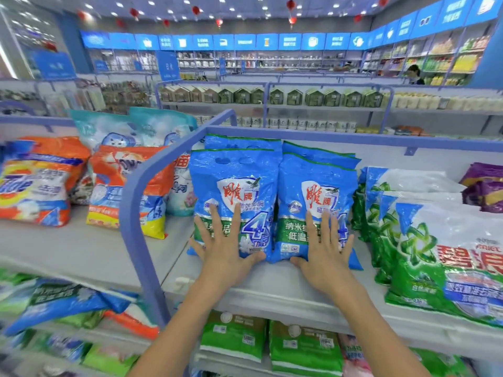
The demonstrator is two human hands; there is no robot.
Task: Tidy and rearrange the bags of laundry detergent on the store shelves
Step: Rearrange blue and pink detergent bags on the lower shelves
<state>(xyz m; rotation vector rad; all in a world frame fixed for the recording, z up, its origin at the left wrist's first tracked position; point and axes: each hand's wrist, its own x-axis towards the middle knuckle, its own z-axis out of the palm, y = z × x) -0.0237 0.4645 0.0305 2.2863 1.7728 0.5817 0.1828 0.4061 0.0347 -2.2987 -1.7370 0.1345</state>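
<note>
Left hand point(223, 248), right hand point(325, 251) were spread flat, pressed on lower fronts of upright blue detergent bags point(234, 186) near top shelf point(272, 287) edge. Uneven shove could have tipped them backward, or skewed right one into green Ariel bags point(435, 254) just beside; rear support unclear.

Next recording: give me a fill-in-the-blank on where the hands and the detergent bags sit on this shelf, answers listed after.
1. The left hand presses flat on the left front bag and the right hand on the right front bag; both bags' top halves are ____.
2. The orange bags stand on the ____ side of the divider rail.
3. Beyond the green-and-white bags, the far-right bags are coloured ____.

Missing words: blue; left; purple.
</note>
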